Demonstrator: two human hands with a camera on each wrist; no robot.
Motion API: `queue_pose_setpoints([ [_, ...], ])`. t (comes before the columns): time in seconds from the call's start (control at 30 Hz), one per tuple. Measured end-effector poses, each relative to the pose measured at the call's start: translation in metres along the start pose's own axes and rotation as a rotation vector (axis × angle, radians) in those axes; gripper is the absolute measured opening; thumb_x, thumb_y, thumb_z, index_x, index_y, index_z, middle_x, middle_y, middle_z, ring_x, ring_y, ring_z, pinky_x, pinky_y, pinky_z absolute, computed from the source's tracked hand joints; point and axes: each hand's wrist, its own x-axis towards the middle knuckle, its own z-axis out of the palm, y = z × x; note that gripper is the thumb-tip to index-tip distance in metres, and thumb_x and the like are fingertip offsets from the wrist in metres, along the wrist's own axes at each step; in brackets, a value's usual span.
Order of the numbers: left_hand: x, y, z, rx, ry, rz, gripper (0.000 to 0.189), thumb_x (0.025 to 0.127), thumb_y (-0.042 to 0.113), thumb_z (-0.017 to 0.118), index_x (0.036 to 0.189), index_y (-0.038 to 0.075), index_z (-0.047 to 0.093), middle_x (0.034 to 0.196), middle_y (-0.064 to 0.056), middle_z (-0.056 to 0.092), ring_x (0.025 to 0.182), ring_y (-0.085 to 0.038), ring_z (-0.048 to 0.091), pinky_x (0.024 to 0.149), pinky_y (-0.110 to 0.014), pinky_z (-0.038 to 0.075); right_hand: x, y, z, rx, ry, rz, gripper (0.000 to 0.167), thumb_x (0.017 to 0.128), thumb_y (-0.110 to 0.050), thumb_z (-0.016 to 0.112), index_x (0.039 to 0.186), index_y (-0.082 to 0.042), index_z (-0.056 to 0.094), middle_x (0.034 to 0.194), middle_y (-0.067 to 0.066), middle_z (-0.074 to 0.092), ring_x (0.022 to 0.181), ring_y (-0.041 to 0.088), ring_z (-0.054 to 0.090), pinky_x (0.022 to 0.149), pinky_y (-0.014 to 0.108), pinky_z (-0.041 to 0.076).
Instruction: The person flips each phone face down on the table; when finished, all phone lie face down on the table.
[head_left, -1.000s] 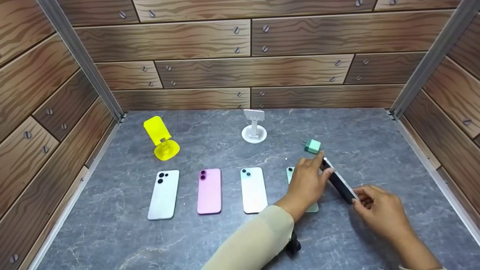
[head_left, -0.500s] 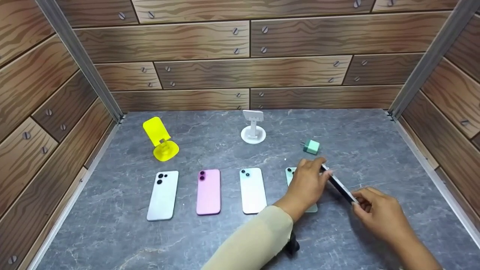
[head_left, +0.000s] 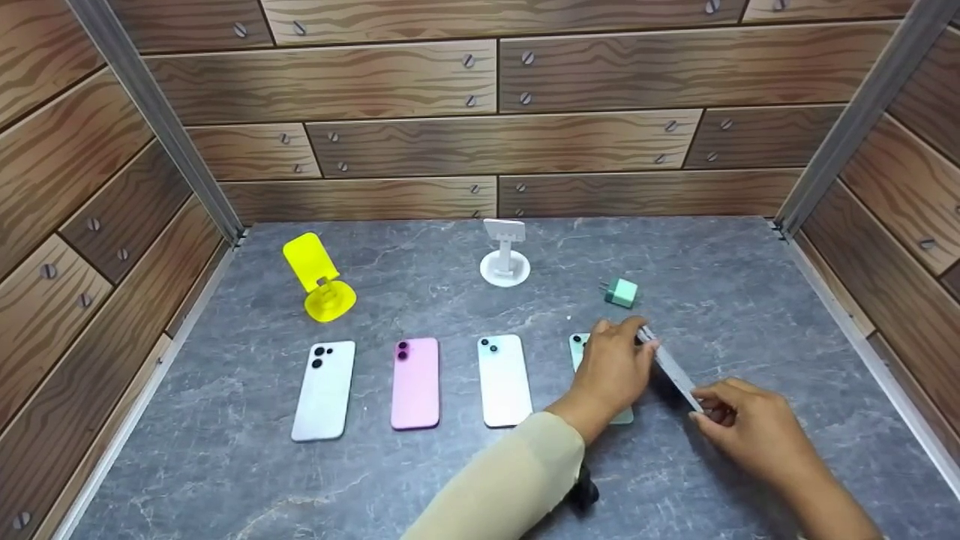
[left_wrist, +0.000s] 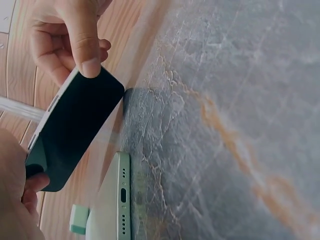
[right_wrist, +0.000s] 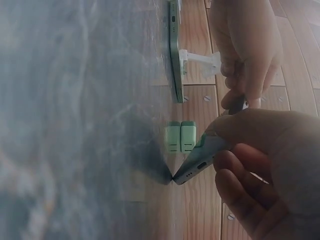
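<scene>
A smartphone (head_left: 671, 371) is tilted steeply on its long side between my two hands at the right of the table. My left hand (head_left: 613, 364) pinches its far end; my right hand (head_left: 754, 420) grips the near end between thumb and fingers. Its dark screen (left_wrist: 75, 130) shows in the left wrist view, while the right wrist view has its bottom edge (right_wrist: 200, 166) with the port, one corner right at the tabletop. Under my left hand lies a green phone (head_left: 624, 414), partly hidden. Just beyond the hands is a green charger plug (head_left: 624, 292).
A white phone (head_left: 506, 382), a pink phone (head_left: 415, 382) and a pale phone (head_left: 322, 390) lie face down in a row to the left. Behind them stand a yellow phone stand (head_left: 330, 300) and a white phone stand (head_left: 505, 266). Wood-patterned walls (head_left: 420, 142) enclose the table.
The held phone has rolled about its long axis: its dark face has turned out of the head view and a light side shows. My right hand has shifted slightly left with it.
</scene>
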Motion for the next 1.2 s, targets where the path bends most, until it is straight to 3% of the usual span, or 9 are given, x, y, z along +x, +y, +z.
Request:
queue_pose_setpoints([
  [0.33,-0.003,-0.003,0.001,-0.036,-0.050,-0.012,0.040,0.111,0.034,0.065,0.146,0.016,0.068,0.126,0.005,0.081,0.115,-0.011,0.068,0.098,-0.021,0.056,-0.002,0.002,0.005,0.066,-0.041,0.039,0.031,0.075,-0.003,0.097,0.101,-0.008,0.081,0.086,-0.009,0.072,0.070,-0.005,0.060,0.060,0.013,0.051],
  [0.47,-0.002,-0.003,0.001,-0.041,-0.067,-0.008,0.039,0.111,0.034,0.064,0.147,0.017,0.067,0.127,0.004,0.080,0.118,-0.012,0.068,0.100,-0.021,0.055,0.000,0.007,0.002,0.074,-0.064,0.105,0.028,0.083,-0.005,0.093,0.108,-0.006,0.082,0.091,-0.004,0.076,0.075,-0.006,0.061,0.064,0.017,0.055],
  [0.6,-0.002,-0.003,0.000,-0.046,-0.074,0.007,0.039,0.112,0.032,0.064,0.147,0.017,0.067,0.129,0.004,0.080,0.121,-0.014,0.068,0.107,-0.023,0.054,-0.001,0.016,-0.004,0.036,-0.155,0.207,0.048,0.088,-0.005,0.089,0.133,0.002,0.074,0.114,0.017,0.080,0.093,0.019,0.077,0.081,0.037,0.065],
  [0.7,-0.002,-0.002,0.000,-0.045,-0.077,0.007,0.039,0.112,0.032,0.064,0.147,0.017,0.067,0.127,0.004,0.080,0.121,-0.013,0.068,0.108,-0.024,0.053,-0.003,0.023,-0.008,0.026,-0.278,0.262,0.068,0.091,-0.009,0.087,0.151,0.005,0.059,0.137,0.029,0.071,0.109,0.042,0.077,0.093,0.055,0.062],
  [0.77,-0.002,-0.001,0.000,-0.039,-0.075,0.010,0.039,0.111,0.033,0.064,0.147,0.018,0.067,0.125,0.005,0.081,0.118,-0.013,0.068,0.106,-0.023,0.053,-0.003,0.025,-0.009,0.054,-0.342,0.293,0.075,0.093,-0.012,0.087,0.157,0.006,0.052,0.143,0.032,0.066,0.113,0.047,0.076,0.096,0.060,0.060],
  [0.9,-0.001,-0.001,0.001,-0.022,-0.062,0.026,0.039,0.111,0.033,0.065,0.147,0.017,0.067,0.121,0.005,0.082,0.111,-0.011,0.067,0.096,-0.019,0.053,-0.002,0.026,-0.010,0.088,-0.374,0.319,0.077,0.092,-0.013,0.088,0.158,0.004,0.052,0.139,0.030,0.070,0.111,0.043,0.077,0.095,0.056,0.062],
  [1.07,0.000,-0.001,0.003,-0.016,-0.059,0.034,0.039,0.110,0.033,0.065,0.146,0.018,0.067,0.125,0.006,0.081,0.111,-0.010,0.067,0.097,-0.018,0.053,-0.003,0.025,-0.010,0.079,-0.360,0.322,0.070,0.090,-0.013,0.089,0.153,0.001,0.060,0.128,0.027,0.076,0.108,0.039,0.079,0.092,0.048,0.064],
  [1.2,0.001,-0.001,0.002,-0.009,-0.091,0.031,0.043,0.110,0.035,0.067,0.149,0.018,0.065,0.128,0.006,0.080,0.114,-0.010,0.065,0.100,-0.019,0.052,-0.002,0.025,-0.010,0.057,-0.355,0.318,0.069,0.090,-0.017,0.090,0.151,-0.001,0.063,0.128,0.025,0.077,0.106,0.037,0.080,0.089,0.042,0.064],
])
